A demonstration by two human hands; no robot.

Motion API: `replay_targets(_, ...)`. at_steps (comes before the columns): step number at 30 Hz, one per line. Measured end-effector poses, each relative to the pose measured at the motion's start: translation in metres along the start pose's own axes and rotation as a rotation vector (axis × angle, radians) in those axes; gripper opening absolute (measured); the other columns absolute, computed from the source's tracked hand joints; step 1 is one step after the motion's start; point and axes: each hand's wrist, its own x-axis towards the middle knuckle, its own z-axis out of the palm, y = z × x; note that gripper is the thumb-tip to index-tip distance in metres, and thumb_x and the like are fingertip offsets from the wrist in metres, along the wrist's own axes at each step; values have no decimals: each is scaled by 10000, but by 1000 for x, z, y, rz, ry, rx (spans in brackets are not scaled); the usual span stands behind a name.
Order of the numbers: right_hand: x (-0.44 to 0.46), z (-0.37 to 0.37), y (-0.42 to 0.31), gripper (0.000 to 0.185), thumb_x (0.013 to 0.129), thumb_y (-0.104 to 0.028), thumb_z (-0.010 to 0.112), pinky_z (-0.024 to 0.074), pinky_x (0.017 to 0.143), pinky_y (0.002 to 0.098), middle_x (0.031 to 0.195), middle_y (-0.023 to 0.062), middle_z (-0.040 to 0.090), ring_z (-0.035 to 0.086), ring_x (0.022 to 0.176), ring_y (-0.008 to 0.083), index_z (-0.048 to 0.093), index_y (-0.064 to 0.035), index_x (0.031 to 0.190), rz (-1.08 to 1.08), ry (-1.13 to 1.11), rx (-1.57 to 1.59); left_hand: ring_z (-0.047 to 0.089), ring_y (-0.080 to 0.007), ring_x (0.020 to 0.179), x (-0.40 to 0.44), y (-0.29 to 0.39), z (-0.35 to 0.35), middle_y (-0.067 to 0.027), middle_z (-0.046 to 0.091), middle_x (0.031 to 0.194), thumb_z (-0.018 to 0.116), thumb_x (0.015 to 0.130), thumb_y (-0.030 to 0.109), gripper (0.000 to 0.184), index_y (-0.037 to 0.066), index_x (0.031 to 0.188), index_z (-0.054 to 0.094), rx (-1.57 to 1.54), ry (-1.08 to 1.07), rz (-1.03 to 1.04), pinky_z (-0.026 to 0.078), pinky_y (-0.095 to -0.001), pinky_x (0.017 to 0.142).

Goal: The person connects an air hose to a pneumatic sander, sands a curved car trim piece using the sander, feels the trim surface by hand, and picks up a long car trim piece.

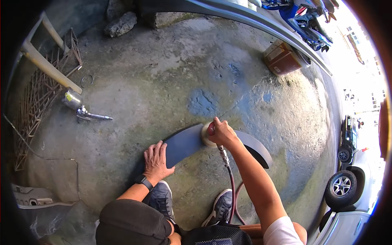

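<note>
A dark, curved fender flare (179,143) lies on the concrete in front of my shoes. My left hand (157,161), wearing a dark watch, rests flat on its left part with the fingers apart. My right hand (224,132) is closed around a round air sander (206,134) with a red top. The sander sits against the middle of the flare; its pad's underside is hidden. From its metal fitting a reddish air hose (232,183) runs back between my feet.
A spray gun (87,114) with a metal cup lies at left near a rusty metal lattice (45,94). A brown bucket (283,58) stands at upper right, beside a long panel (261,22). Broken concrete (121,24) lies at the back. Parked vehicles (347,192) stand at right.
</note>
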Motion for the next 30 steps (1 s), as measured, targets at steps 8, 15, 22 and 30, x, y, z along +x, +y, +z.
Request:
replay_targets(8, -12, 31, -67, 659, 853, -274, 738, 620, 809, 504, 1200, 303, 605, 727, 1011, 470, 481, -116, 1440, -191, -40, -32, 392, -395, 1388, 0, 0, -1, -180, 425, 1548, 919, 642, 404, 1045, 44, 1483, 412, -5, -7, -5, 335, -566, 1131)
replay_targets(15, -50, 24, -57, 614, 852, -273, 734, 630, 763, 496, 1153, 299, 603, 740, 925, 465, 513, -100, 1398, -254, -130, -81, 390, -391, 1392, -1, -2, 0, -175, 426, 1549, 922, 635, 408, 1051, 42, 1479, 414, -21, -3, -12, 332, -561, 1136)
replay_targets(22, -34, 29, -63, 553, 895, -290, 707, 630, 751, 501, 1124, 304, 612, 738, 911, 473, 520, -99, 1379, -230, -50, -39, 398, -389, 1378, 0, 1, -3, -171, 421, 1553, 924, 632, 404, 1051, 41, 1477, 416, -5, -7, -1, 337, -551, 1132)
replay_targets(30, -24, 29, -72, 609, 870, -281, 712, 624, 756, 493, 1159, 318, 610, 739, 958, 459, 508, -82, 1408, -280, -71, -69, 402, -391, 1373, 0, 0, -3, -171, 428, 1549, 926, 633, 399, 1042, 40, 1472, 422, -26, -18, -18, 346, -551, 1124)
